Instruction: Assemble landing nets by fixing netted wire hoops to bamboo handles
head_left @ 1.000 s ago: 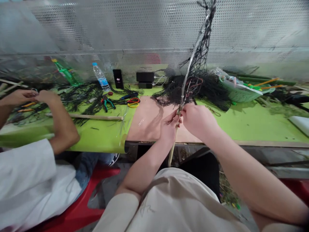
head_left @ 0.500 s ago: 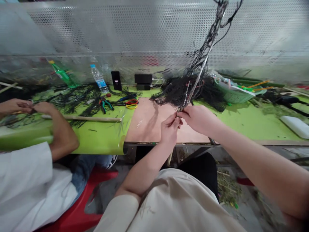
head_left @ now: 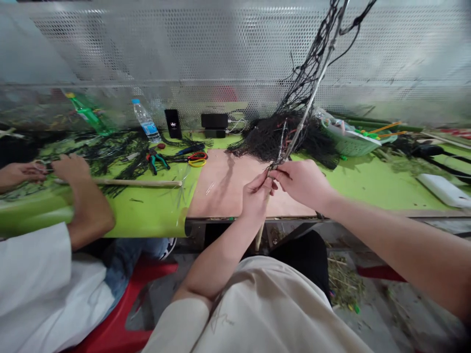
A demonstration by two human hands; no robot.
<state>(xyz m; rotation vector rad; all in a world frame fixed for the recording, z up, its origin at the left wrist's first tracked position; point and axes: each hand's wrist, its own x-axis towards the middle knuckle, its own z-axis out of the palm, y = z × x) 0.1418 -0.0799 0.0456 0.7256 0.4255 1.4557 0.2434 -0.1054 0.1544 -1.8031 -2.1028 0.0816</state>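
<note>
Both my hands meet over the pink board (head_left: 213, 196), fingers pinched together at the lower end of the dark netting. My left hand (head_left: 255, 196) is closed around the top of a pale wooden stick (head_left: 259, 238), which runs down past the table edge. Just right of it, my right hand (head_left: 303, 181) pinches the netting where it meets the stick; its fingertips touch those of my left hand. Black netting (head_left: 268, 135) lies bunched behind my hands and stretches up to the top right beside a thin metal rod (head_left: 312, 93).
At left a person's hands (head_left: 71, 169) work with netting near a wooden stick (head_left: 147, 183). Pliers (head_left: 157, 161), scissors (head_left: 197, 159), a water bottle (head_left: 147, 122), a green bottle (head_left: 90, 115) and a phone (head_left: 173, 124) are behind. A green basket (head_left: 349, 142) and white box (head_left: 443, 189) sit right.
The view has shifted slightly, so the table items appear a little further left. My hands stay together at the netting. The neighbouring person's hands have moved apart.
</note>
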